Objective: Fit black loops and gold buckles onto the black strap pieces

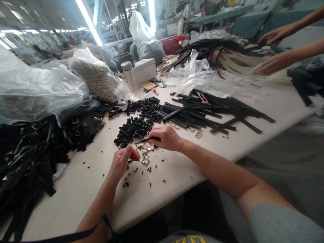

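Observation:
My right hand (165, 138) is closed around a thin dark flat piece (142, 140), whose narrow end points left; its exact kind is unclear. Just left and nearer to me, my left hand (124, 158) has its fingers curled inward, and anything between them is hidden. Gold-coloured buckles (145, 160) lie on the table between and below the hands. Behind them spreads a heap of small black loops (133, 130). Black straps (194, 113) lie piled to the right, with more gold buckles (198, 135) along their near edge.
Black straps with gold fittings (32, 145) cover the left side. Plastic bags (88, 71), a clear bottle (129, 76) and a white box (145, 70) stand behind. Pink-handled snips (202, 98) rest on the straps. Another person's hands (275, 62) work at the far right.

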{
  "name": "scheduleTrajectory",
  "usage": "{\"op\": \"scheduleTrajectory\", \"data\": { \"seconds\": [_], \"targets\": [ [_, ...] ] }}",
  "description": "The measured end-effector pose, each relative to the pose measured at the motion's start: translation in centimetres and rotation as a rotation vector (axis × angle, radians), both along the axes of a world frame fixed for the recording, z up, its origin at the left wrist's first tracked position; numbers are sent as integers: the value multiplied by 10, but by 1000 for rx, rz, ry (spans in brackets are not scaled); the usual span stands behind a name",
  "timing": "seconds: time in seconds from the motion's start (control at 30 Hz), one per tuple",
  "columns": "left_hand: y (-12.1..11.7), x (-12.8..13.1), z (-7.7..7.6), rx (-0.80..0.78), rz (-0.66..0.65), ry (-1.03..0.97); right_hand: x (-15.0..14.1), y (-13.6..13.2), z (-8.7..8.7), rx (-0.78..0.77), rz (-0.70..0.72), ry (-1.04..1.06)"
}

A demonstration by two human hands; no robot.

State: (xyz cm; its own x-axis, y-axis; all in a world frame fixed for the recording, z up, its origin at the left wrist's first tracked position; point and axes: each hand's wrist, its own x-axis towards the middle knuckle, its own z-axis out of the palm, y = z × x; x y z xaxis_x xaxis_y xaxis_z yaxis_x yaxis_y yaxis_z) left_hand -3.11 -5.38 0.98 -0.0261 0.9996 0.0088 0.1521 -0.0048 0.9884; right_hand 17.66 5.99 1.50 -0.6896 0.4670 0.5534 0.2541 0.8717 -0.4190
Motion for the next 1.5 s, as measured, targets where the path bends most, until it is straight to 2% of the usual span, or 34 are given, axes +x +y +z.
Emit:
{"op": "scheduleTrajectory", "data": {
  "seconds": [0.07,0.2,0.33,0.47,0.67,0.9,1.07,1.17,1.27,1.37,1.5],
  "targets": [
    [3,4,-3,-111,89,4,-2,-4,-1,2,34,19],
    [9,10,-8,-189,184,-142,-7,-10,-6,11,31,13],
    [9,14,-9,-227,176,-277,-13,-15,-10,14,-12,52],
    [8,18,-12,-238,143,-323,-17,-18,-15,17,-33,64],
    [6,23,-14,-140,102,-220,-16,-17,-17,92,-6,34],
    [6,24,-16,-106,79,-58,-15,-15,-16,192,15,-35],
    [12,10,-14,-103,176,-17,-8,-5,-16,224,-46,-142],
    [24,-14,-4,11,291,191,-1,8,-14,197,-136,-161],
    [43,-37,6,171,329,632,3,19,-13,169,-224,-173],
    [66,-48,8,235,206,955,4,26,-16,138,-270,-186],
    [88,-51,3,228,94,1107,2,29,-19,98,-271,-177]
  ]
}}
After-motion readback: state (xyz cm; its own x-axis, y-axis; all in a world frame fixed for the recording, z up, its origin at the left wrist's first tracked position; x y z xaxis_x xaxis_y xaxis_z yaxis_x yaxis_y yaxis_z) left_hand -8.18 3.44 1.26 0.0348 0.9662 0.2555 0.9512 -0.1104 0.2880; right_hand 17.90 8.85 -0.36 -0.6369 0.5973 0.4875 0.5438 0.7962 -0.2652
